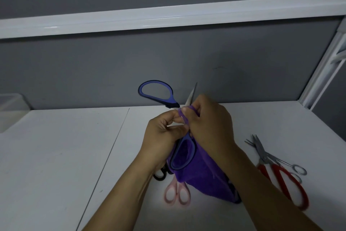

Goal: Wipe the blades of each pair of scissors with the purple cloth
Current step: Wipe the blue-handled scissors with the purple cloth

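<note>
The big blue-and-black-handled scissors (159,98) are held up over the white tabletop (56,155), opened wide, with one loop up in the air and the other down by the wrists. They're gripped near the pivot by the left hand (164,133). The right hand (209,124) has its fingers (194,118) curled tight on the purple fleecy cloth (206,180), which is pinched round one blade so only the bare tip pokes out above. The rest of the cloth hangs down soft and floppy, so it'll probably bunch easily. The blade looks stiff, slick and sharp, so it's best squeezed through the cloth from the back edge, with the handle end kept firmly held. Lying on the tabletop are pink-handled scissors (177,193), black-handled scissors (160,175), red-handled scissors (286,180) and small all-steel scissors (271,157). A translucent plastic box (11,110) sits at the far left, and what's in it can't be made out.
</note>
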